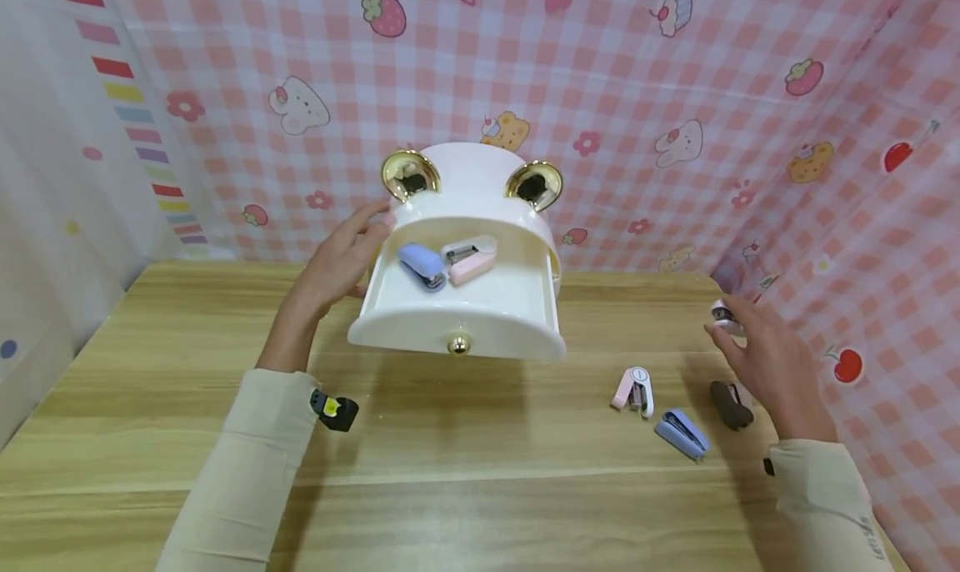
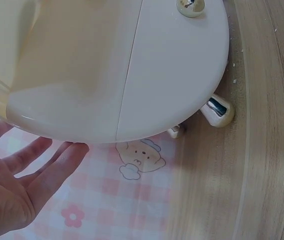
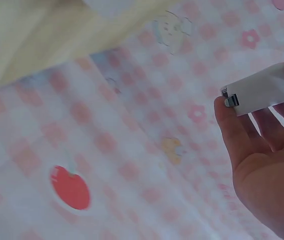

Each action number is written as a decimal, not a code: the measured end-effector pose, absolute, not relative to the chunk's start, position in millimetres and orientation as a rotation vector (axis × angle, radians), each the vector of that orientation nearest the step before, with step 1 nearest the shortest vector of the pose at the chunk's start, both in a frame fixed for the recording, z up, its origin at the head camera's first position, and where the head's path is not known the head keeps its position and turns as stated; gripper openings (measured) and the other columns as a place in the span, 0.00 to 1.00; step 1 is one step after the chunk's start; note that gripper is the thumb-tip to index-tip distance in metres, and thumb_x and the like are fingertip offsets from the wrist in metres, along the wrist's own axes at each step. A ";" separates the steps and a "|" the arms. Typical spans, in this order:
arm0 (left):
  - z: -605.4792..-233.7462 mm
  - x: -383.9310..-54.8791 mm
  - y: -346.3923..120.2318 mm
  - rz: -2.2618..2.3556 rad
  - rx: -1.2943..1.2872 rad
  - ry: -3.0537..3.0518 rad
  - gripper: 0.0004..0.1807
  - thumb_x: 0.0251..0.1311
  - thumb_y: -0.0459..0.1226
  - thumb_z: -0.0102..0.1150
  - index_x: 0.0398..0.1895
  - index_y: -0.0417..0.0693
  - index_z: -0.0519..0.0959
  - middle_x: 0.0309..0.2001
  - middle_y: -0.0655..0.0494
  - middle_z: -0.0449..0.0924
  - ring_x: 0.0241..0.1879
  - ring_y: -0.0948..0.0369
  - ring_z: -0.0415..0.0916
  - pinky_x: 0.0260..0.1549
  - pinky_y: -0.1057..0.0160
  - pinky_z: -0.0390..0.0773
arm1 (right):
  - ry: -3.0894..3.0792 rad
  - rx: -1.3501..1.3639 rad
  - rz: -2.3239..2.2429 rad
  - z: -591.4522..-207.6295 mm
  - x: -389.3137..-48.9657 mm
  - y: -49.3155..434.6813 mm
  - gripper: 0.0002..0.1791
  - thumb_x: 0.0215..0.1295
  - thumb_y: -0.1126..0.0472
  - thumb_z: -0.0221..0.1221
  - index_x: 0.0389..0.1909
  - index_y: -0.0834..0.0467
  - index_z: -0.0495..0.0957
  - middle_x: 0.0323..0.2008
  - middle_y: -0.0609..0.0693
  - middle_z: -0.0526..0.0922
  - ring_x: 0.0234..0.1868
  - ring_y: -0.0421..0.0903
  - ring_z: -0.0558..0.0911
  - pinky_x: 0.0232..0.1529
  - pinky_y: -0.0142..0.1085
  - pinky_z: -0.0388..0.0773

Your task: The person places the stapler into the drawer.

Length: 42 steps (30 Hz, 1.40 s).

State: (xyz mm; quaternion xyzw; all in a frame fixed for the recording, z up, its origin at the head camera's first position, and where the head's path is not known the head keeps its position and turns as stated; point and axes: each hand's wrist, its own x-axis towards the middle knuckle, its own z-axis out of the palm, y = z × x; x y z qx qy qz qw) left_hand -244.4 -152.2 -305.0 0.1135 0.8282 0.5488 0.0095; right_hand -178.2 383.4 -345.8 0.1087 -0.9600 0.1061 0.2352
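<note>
Stapler (image 3: 262,91): metal end (image 3: 232,101) clear only from right wrist.

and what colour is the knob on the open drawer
The knob is shiny gold, seen best in the head view.

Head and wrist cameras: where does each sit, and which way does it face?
Head: on the head, forward and down at a rounded white gold-eyed drawer box; left hand, right hand, beige sleeves show.
Left wrist: on that wrist, facing the box; left hand shows.
Right wrist: on that wrist, facing pink checked cloth; right hand shows.
Head and right wrist share the held small white stapler.
</note>
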 end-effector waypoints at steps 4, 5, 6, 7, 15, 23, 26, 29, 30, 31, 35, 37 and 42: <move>-303.9 -243.9 -152.5 1.700 0.360 2.581 0.37 0.75 0.62 0.37 0.82 0.61 0.52 0.73 0.40 0.62 0.63 0.42 0.68 0.32 0.45 0.86 | -2.586 0.333 0.278 -334.8 -177.0 374.5 0.27 0.65 0.64 0.67 0.62 0.70 0.73 0.56 0.74 0.77 0.55 0.72 0.75 0.53 0.68 0.71; -303.6 -243.7 -152.6 1.697 0.361 2.581 0.37 0.75 0.62 0.37 0.82 0.61 0.51 0.73 0.40 0.62 0.64 0.42 0.67 0.32 0.45 0.86 | -2.570 0.348 0.277 -332.0 -177.0 372.3 0.27 0.64 0.65 0.68 0.62 0.70 0.73 0.56 0.73 0.77 0.55 0.72 0.75 0.53 0.68 0.72; -303.7 -243.8 -152.8 1.694 0.360 2.586 0.38 0.75 0.62 0.37 0.82 0.61 0.52 0.73 0.40 0.62 0.64 0.42 0.67 0.32 0.45 0.86 | -2.554 0.358 0.269 -329.3 -177.0 370.2 0.28 0.63 0.65 0.68 0.62 0.69 0.74 0.56 0.73 0.78 0.55 0.72 0.76 0.52 0.67 0.72; -303.6 -243.8 -152.8 1.694 0.357 2.592 0.38 0.75 0.63 0.37 0.82 0.61 0.52 0.73 0.40 0.62 0.64 0.42 0.67 0.32 0.45 0.86 | -2.541 0.366 0.258 -326.3 -176.7 368.1 0.28 0.63 0.65 0.69 0.62 0.69 0.74 0.55 0.73 0.78 0.54 0.72 0.77 0.51 0.67 0.73; -301.9 -244.3 -151.5 1.703 0.363 2.594 0.40 0.73 0.64 0.38 0.82 0.59 0.53 0.74 0.42 0.61 0.63 0.42 0.68 0.35 0.43 0.86 | -2.459 0.440 0.264 -305.5 -173.3 353.8 0.27 0.58 0.67 0.71 0.59 0.66 0.77 0.53 0.70 0.81 0.51 0.70 0.79 0.45 0.66 0.75; -301.6 -246.5 -151.5 1.720 0.357 2.584 0.40 0.72 0.66 0.39 0.81 0.61 0.54 0.73 0.43 0.61 0.63 0.43 0.68 0.34 0.44 0.86 | -2.436 0.508 0.272 -289.2 -172.6 342.7 0.28 0.55 0.68 0.73 0.59 0.65 0.77 0.52 0.68 0.81 0.52 0.68 0.79 0.50 0.65 0.75; -302.1 -246.5 -151.1 1.714 0.371 2.580 0.40 0.73 0.65 0.38 0.82 0.60 0.53 0.74 0.42 0.60 0.63 0.42 0.68 0.34 0.44 0.86 | -2.429 0.530 0.274 -284.1 -170.8 338.1 0.29 0.55 0.68 0.73 0.60 0.65 0.77 0.50 0.68 0.82 0.49 0.66 0.81 0.48 0.64 0.76; -302.6 -245.7 -150.5 1.705 0.374 2.579 0.40 0.73 0.65 0.37 0.82 0.60 0.52 0.74 0.41 0.60 0.63 0.41 0.68 0.35 0.43 0.86 | -2.430 0.563 0.284 -276.9 -169.6 331.6 0.29 0.56 0.67 0.73 0.61 0.64 0.77 0.50 0.66 0.83 0.49 0.65 0.81 0.48 0.62 0.76; -302.9 -245.5 -150.5 1.705 0.373 2.580 0.40 0.73 0.65 0.37 0.82 0.60 0.52 0.74 0.41 0.60 0.63 0.41 0.68 0.35 0.43 0.86 | -2.429 0.579 0.287 -273.9 -169.5 328.8 0.29 0.57 0.67 0.73 0.61 0.65 0.77 0.51 0.66 0.83 0.49 0.64 0.81 0.49 0.62 0.76; -303.1 -245.4 -150.7 1.706 0.371 2.581 0.39 0.74 0.64 0.37 0.82 0.59 0.52 0.74 0.41 0.60 0.63 0.41 0.68 0.35 0.43 0.86 | -2.427 0.595 0.293 -270.7 -169.3 325.8 0.29 0.57 0.67 0.72 0.61 0.65 0.77 0.51 0.65 0.83 0.50 0.64 0.81 0.49 0.62 0.76; -303.6 -244.5 -151.2 1.710 0.358 2.589 0.39 0.74 0.64 0.37 0.82 0.59 0.53 0.74 0.42 0.59 0.64 0.41 0.67 0.35 0.43 0.86 | -2.407 0.649 0.293 -257.4 -167.8 311.4 0.30 0.57 0.66 0.73 0.62 0.64 0.77 0.55 0.65 0.82 0.47 0.63 0.82 0.49 0.61 0.77; -303.7 -244.0 -151.4 1.707 0.358 2.591 0.39 0.74 0.64 0.38 0.82 0.59 0.53 0.75 0.41 0.59 0.64 0.41 0.67 0.34 0.44 0.86 | -2.389 0.683 0.288 -251.0 -166.6 304.4 0.32 0.56 0.66 0.73 0.63 0.63 0.78 0.55 0.64 0.82 0.44 0.62 0.82 0.47 0.60 0.78; -305.2 -243.3 -152.5 1.714 0.366 2.586 0.39 0.74 0.64 0.38 0.81 0.60 0.54 0.74 0.41 0.60 0.64 0.41 0.67 0.33 0.45 0.86 | -2.353 0.758 0.280 -238.1 -162.0 288.7 0.33 0.53 0.68 0.75 0.63 0.62 0.79 0.53 0.61 0.84 0.47 0.59 0.83 0.44 0.56 0.79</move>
